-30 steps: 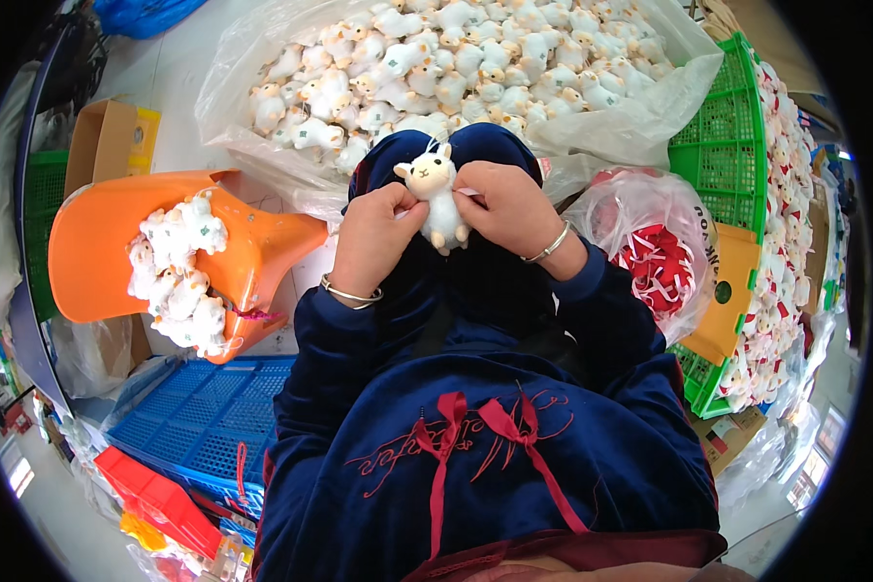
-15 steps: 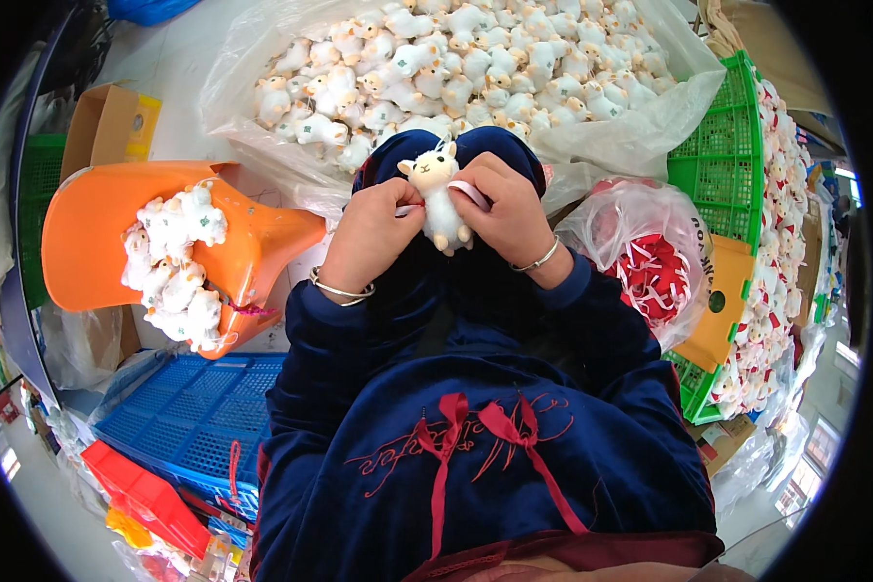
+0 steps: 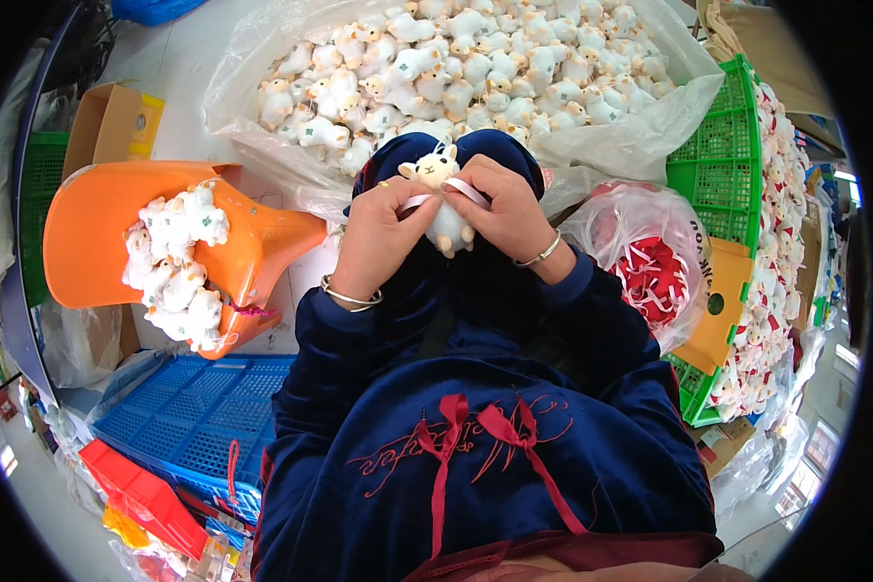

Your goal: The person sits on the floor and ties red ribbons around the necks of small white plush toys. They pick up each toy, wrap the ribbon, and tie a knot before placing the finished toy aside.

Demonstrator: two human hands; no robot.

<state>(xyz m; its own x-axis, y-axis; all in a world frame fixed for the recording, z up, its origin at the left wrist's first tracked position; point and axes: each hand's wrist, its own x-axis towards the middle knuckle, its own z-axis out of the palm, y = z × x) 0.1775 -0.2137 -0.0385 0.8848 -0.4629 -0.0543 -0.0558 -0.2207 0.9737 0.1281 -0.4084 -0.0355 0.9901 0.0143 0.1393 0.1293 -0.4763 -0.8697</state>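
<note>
A small white plush sheep (image 3: 443, 199) is held upright between both hands over my dark blue lap. My left hand (image 3: 378, 238) pinches one end of a pale pink ribbon (image 3: 474, 189) that runs around the toy's neck. My right hand (image 3: 500, 213) grips the toy's body and the ribbon's other end. A bracelet sits on each wrist. Beyond my knees lies a big clear plastic bag (image 3: 291, 165) filled with several of the same white sheep (image 3: 456, 58).
An overturned orange plastic stool (image 3: 97, 223) at my left holds several sheep. A blue crate (image 3: 184, 427) lies below it. At my right sit a bag of red and white ribbons (image 3: 650, 276) and a green crate (image 3: 723, 165) packed with toys. A cardboard box (image 3: 107, 121) stands far left.
The ribbon has come up around the sheep's neck, and both hands have shifted a little to hold its ends. The toy stays in the same place.
</note>
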